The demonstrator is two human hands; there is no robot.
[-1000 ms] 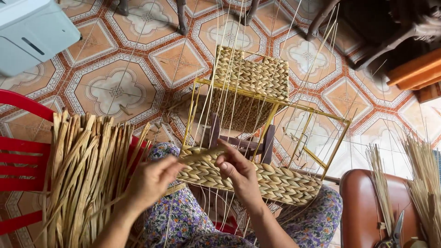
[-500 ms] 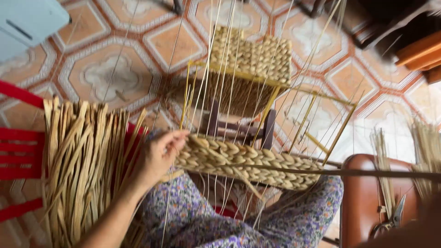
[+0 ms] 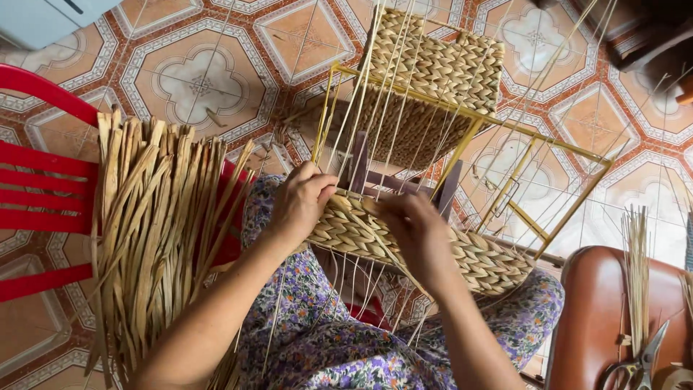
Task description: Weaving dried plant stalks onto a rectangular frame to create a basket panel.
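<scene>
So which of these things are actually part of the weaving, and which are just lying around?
In use:
left hand and right hand on the woven band
yellow wire frame with thin upright strands
bundle of dried fibre strips on the red chair

Lying about:
scissors on the brown seat
pale box

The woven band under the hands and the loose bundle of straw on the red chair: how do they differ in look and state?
The woven band is tightly plaited on a yellow frame; the loose bundle lies unwoven, its strips long and flat. Both hands, left hand and right hand, touch the band, not the bundle. Both share the tan straw colour.
</scene>
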